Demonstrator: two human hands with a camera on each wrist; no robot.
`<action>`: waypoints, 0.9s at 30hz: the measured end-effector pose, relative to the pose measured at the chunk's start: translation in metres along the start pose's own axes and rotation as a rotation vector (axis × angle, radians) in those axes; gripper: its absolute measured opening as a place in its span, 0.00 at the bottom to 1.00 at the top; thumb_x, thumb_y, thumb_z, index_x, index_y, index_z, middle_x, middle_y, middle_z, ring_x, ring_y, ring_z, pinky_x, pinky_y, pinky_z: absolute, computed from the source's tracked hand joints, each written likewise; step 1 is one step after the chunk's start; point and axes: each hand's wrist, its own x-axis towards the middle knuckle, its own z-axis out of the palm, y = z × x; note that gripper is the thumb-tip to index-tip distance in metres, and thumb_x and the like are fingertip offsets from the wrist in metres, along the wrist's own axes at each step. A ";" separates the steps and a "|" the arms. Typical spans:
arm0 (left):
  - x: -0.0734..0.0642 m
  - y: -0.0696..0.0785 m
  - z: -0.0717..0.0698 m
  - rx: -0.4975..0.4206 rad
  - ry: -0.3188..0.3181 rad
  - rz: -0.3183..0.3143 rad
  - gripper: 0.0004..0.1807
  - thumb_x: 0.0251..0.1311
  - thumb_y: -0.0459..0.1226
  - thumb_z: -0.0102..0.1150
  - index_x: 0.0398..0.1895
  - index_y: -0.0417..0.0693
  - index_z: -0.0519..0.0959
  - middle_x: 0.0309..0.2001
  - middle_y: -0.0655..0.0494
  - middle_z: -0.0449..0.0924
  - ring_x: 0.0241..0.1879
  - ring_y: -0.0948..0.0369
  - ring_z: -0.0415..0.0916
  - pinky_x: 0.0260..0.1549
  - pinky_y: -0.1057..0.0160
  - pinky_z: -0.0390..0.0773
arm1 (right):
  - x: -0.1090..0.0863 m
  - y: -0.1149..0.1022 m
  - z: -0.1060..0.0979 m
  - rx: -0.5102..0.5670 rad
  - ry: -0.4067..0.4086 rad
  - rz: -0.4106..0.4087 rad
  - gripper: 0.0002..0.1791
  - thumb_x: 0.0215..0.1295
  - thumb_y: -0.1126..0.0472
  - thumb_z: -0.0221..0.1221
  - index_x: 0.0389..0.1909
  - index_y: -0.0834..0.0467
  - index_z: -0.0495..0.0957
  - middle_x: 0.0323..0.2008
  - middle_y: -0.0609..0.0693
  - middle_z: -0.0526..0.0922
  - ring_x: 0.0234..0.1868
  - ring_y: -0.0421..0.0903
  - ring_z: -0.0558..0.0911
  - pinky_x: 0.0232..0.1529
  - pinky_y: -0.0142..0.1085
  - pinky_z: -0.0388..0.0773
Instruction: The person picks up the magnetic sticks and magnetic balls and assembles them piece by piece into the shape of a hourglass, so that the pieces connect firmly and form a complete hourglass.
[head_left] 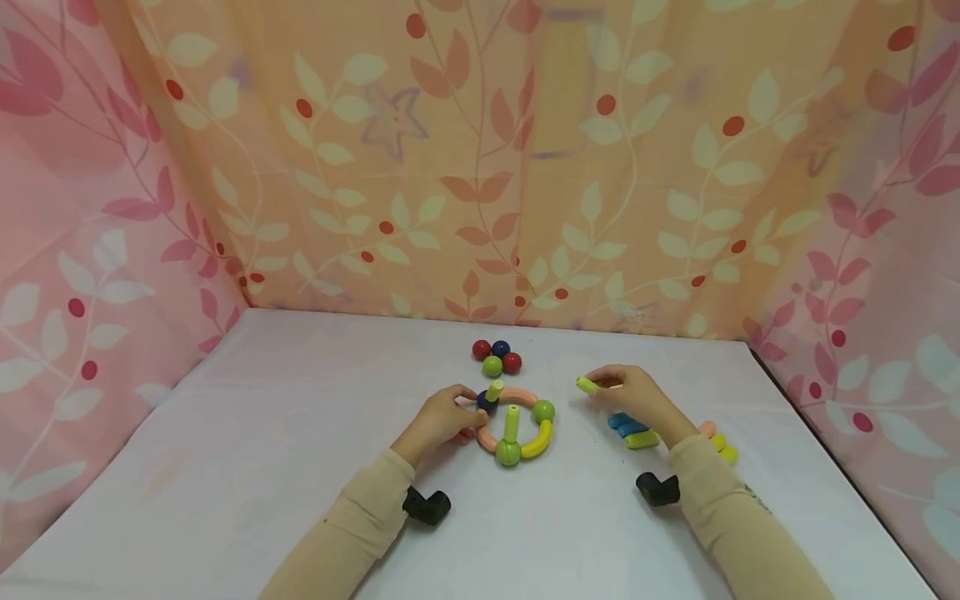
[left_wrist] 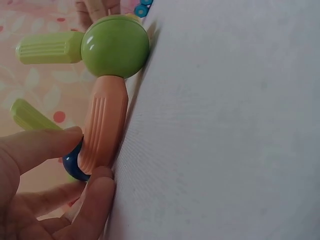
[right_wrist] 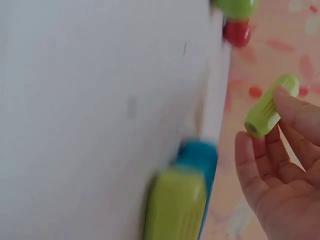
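Note:
A ring of toy rods and balls lies on the table: salmon curved rods, a yellow curved rod, a blue ball and green balls. Light green rods stand up from the front green ball and the blue ball, the latter tilted. My left hand grips the ring's left side at the blue ball, its thumb beside the salmon rod end. To the ring's right, my right hand pinches a loose light green rod between thumb and fingers, raised off the table.
Behind the ring sit several loose balls in red, blue and green. Blue rods and a green rod lie below my right hand. Yellow rods and a salmon one are partly behind the right forearm. Floral curtains surround the white table.

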 end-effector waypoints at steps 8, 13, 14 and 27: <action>-0.003 0.003 0.000 0.027 0.013 -0.021 0.23 0.56 0.39 0.71 0.53 0.39 0.76 0.27 0.51 0.81 0.23 0.62 0.77 0.23 0.69 0.80 | -0.005 -0.028 0.032 0.185 0.020 -0.130 0.20 0.64 0.57 0.66 0.55 0.61 0.79 0.51 0.57 0.84 0.57 0.53 0.79 0.59 0.45 0.77; -0.004 0.004 0.001 0.011 0.012 -0.024 0.21 0.56 0.37 0.70 0.51 0.37 0.76 0.27 0.51 0.81 0.23 0.63 0.77 0.24 0.69 0.81 | -0.008 -0.038 0.044 0.246 0.035 -0.137 0.19 0.64 0.61 0.65 0.54 0.63 0.79 0.51 0.58 0.84 0.56 0.51 0.81 0.62 0.45 0.77; -0.004 0.004 0.001 0.006 0.011 -0.024 0.21 0.56 0.37 0.70 0.50 0.37 0.76 0.28 0.51 0.81 0.23 0.63 0.77 0.24 0.69 0.81 | -0.008 -0.040 0.046 0.247 0.039 -0.138 0.19 0.64 0.61 0.65 0.54 0.63 0.79 0.51 0.58 0.84 0.55 0.52 0.81 0.62 0.46 0.77; -0.003 0.002 0.001 -0.011 0.000 -0.011 0.18 0.57 0.36 0.70 0.47 0.37 0.76 0.28 0.52 0.80 0.23 0.63 0.77 0.23 0.70 0.80 | -0.009 -0.043 0.055 0.208 0.013 -0.065 0.19 0.65 0.60 0.65 0.55 0.58 0.79 0.53 0.55 0.84 0.59 0.53 0.78 0.65 0.52 0.75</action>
